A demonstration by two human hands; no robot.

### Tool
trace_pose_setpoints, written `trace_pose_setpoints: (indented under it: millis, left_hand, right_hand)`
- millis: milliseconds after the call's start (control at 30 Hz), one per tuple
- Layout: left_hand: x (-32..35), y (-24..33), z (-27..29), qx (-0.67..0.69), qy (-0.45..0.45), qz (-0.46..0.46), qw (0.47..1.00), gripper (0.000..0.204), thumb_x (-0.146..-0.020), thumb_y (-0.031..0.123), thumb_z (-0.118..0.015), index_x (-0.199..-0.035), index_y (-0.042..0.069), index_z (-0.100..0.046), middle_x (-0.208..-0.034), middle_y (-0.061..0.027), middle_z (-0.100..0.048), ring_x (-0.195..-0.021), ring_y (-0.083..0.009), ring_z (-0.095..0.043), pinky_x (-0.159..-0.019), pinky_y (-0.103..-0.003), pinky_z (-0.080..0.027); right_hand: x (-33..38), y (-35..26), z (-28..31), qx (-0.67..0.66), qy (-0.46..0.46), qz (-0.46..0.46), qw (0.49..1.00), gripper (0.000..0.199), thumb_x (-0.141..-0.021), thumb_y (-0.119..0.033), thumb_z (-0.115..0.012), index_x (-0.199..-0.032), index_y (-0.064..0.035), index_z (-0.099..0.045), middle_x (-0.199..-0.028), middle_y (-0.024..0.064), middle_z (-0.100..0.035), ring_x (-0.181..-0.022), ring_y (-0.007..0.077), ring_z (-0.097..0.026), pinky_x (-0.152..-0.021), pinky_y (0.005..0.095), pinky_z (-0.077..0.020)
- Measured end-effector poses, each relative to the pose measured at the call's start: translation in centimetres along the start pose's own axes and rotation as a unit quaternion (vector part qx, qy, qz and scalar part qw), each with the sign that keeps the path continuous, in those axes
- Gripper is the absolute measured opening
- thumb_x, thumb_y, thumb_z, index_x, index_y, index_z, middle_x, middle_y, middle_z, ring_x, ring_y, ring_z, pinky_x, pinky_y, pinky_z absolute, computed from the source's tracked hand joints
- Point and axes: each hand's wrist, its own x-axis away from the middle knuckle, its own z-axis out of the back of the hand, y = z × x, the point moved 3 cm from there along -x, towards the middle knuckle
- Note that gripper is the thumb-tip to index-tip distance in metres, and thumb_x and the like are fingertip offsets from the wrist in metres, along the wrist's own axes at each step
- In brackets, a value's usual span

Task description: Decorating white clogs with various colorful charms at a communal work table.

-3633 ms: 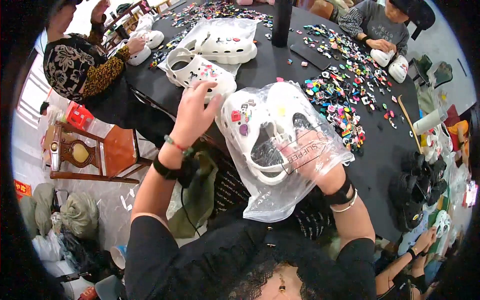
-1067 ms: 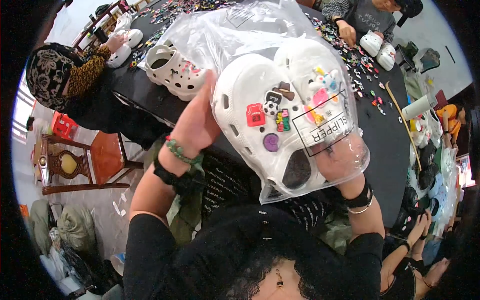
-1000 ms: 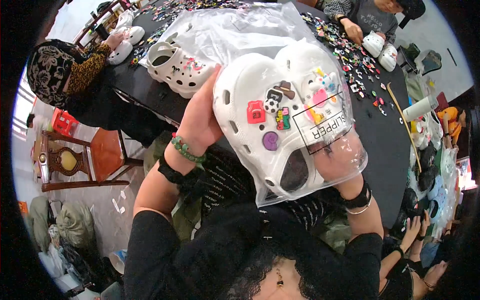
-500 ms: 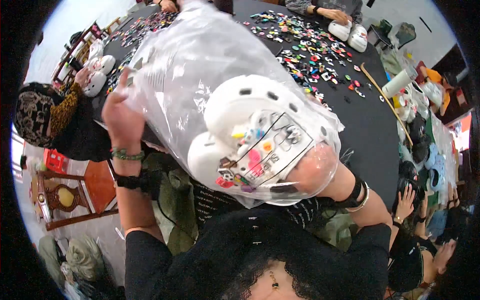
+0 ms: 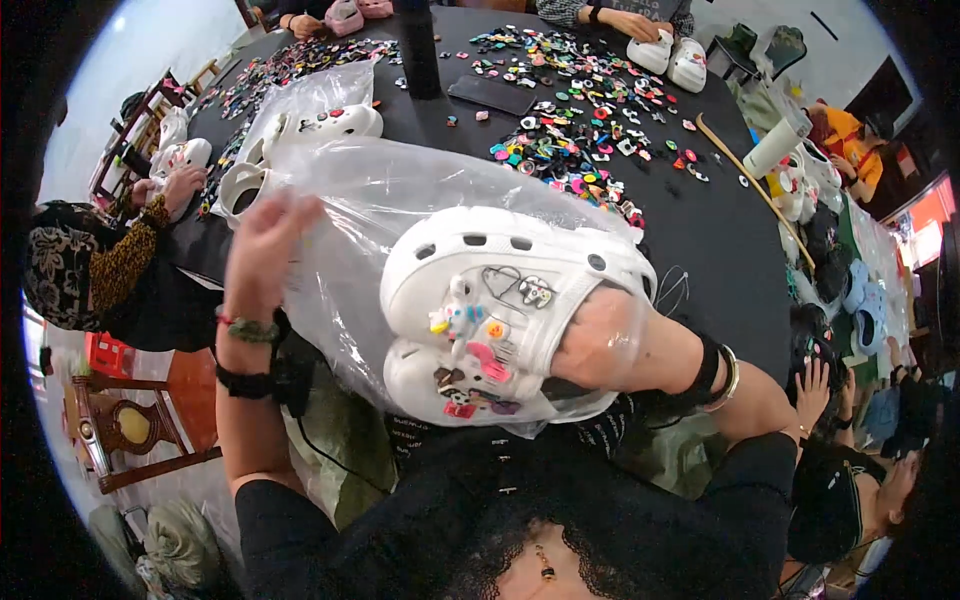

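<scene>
A pair of white clogs [image 5: 462,265], dotted with colourful charms, hangs in front of me, one clog above the other. My right hand [image 5: 597,338] is closed on them at the foot openings. A clear plastic bag [image 5: 335,215] spreads behind and beneath the clogs, and a fold of its film shows by my right wrist. At the bag's left side is my left hand [image 5: 268,240], smeared by motion, so its grip is unclear. Just beyond it, another white clog [image 5: 345,122] with charms and a second white clog [image 5: 242,186] lie on the table.
Loose charms [image 5: 560,150] cover much of the black table [image 5: 720,260]. A dark bottle [image 5: 415,50] stands at the back beside a phone [image 5: 492,95]. A wooden stick [image 5: 752,185] lies along the right edge. Other people work around the table with clogs.
The bag has come down and away from the clogs' fronts, so the charms show clearly. My left hand has moved slightly lower and its fingers have curled. My right hand still holds the clogs.
</scene>
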Motion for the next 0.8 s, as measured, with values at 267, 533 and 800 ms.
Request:
trace_pose_setpoints:
  millis: [267, 533, 800]
  left_hand:
    - [1.9, -0.1, 13.2, 0.093, 0.265, -0.100, 0.955, 0.032, -0.096, 0.018, -0.060, -0.119, -0.003, -0.062, -0.108, -0.0104, -0.068, -0.090, -0.0173, -0.067, -0.078, -0.028, -0.053]
    - [10.7, 3.9, 16.1, -0.582, 0.453, -0.275, 0.617, 0.061, -0.072, 0.011, -0.065, -0.130, -0.005, -0.054, -0.128, -0.0231, -0.059, -0.120, -0.0434, -0.054, -0.104, -0.041, -0.041]
    - [13.7, 8.0, 11.9, -0.634, 0.547, -0.297, 0.459, 0.054, -0.080, 0.021, -0.073, -0.125, -0.005, -0.057, -0.123, -0.0266, -0.060, -0.117, -0.0423, -0.057, -0.098, -0.045, -0.046]
  right_hand:
    - [4.1, 3.7, -0.1, -0.114, 0.046, -0.323, 0.938, 0.032, -0.076, -0.016, -0.069, -0.102, 0.0028, -0.065, -0.087, 0.0207, -0.067, -0.077, 0.0348, -0.067, -0.072, 0.0426, -0.0547]
    - [3.4, 10.6, -4.0, -0.200, 0.088, -0.505, 0.835, 0.040, -0.083, -0.027, -0.067, -0.066, 0.0070, -0.058, -0.058, 0.0235, -0.056, -0.052, 0.0323, -0.059, -0.052, 0.0425, -0.0436]
    - [-2.1, 9.1, -7.7, -0.550, 0.040, -0.521, 0.652, 0.033, -0.098, -0.023, -0.050, -0.105, 0.0083, -0.058, -0.085, 0.0161, -0.068, -0.064, 0.0229, -0.069, -0.055, 0.0328, -0.0578]
